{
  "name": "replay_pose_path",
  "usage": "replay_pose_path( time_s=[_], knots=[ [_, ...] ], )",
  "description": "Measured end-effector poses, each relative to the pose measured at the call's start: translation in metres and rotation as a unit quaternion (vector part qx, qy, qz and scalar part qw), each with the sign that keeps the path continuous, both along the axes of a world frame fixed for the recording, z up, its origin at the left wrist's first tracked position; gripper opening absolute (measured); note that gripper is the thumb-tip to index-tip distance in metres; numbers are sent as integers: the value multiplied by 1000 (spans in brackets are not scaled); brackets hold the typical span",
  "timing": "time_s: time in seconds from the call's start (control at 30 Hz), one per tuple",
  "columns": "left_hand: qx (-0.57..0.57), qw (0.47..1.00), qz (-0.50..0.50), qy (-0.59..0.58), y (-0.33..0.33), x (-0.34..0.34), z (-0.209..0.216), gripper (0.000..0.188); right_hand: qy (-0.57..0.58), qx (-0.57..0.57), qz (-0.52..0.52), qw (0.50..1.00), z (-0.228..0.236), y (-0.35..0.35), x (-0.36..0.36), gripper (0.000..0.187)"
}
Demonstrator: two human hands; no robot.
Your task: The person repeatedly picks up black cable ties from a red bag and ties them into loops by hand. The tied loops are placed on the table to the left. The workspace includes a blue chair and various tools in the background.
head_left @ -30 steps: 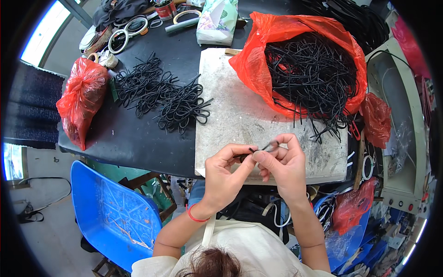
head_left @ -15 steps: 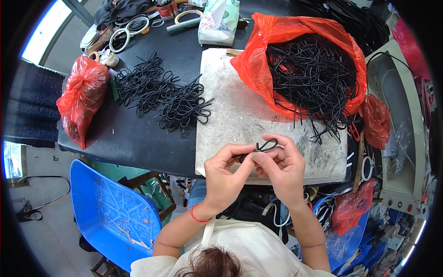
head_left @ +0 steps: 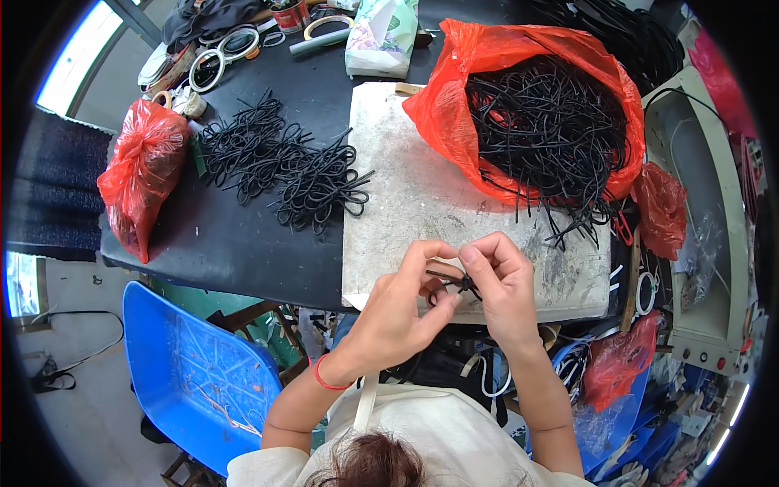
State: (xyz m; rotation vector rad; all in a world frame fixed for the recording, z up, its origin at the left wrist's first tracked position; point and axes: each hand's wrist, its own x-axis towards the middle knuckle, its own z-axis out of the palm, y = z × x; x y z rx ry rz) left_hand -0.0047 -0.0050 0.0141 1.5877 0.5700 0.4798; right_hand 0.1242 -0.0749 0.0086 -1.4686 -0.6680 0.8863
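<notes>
Over the near edge of a worn pale board (head_left: 389, 235), a short black cord (head_left: 466, 283) with a small knot hangs between my two hands. My left hand (head_left: 403, 308) is curled around one side of it, and a loop shows between thumb and fingers. My right hand (head_left: 505, 286) pinches the cord near the knot with thumb and forefinger; its other fingers are bent. To the left on the dark table (head_left: 243, 260) lies a pile of looped black cords (head_left: 284, 162). At the board's far right an open red plastic bag (head_left: 442, 105) is full of loose black cords (head_left: 552, 130).
A tied red bag (head_left: 142, 170) stands at the table's left end, with a blue plastic chair (head_left: 187, 365) below it. Tape rolls (head_left: 208, 71) and a tissue pack (head_left: 381, 40) sit at the back. A pale metal machine (head_left: 706, 219) stands at right.
The cord's upright loop between my fingertips is gone from there; a knot now shows beside my right fingers. My left hand has turned and its fingers have shifted upward.
</notes>
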Motion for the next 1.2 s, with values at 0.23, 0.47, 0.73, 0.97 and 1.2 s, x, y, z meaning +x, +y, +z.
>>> replay_pose_path(
  time_s=[0.23, 0.47, 0.73, 0.97, 1.2],
  knots=[
    [-201, 979, 20, -37, -9, 4, -2, 39, -39, 23, -11, 999, 5, 1, 1, 15],
    [-41, 998, -25, 40, -4, 4, 3, 15, -76, 18, -35, 996, -2, -3, 6, 14],
    [-70, 997, -24, 16, 9, -5, 5, 18, -5, -43, 95, 995, 10, -21, 20, 19],
    [-233, 967, -92, 49, 11, -7, 9, 16, 2, -3, 96, 995, 10, -19, 7, 20],
    [-122, 992, 16, 6, -14, 0, 2, 13, -73, 3, 4, 997, 1, -12, 3, 24]
  ],
)
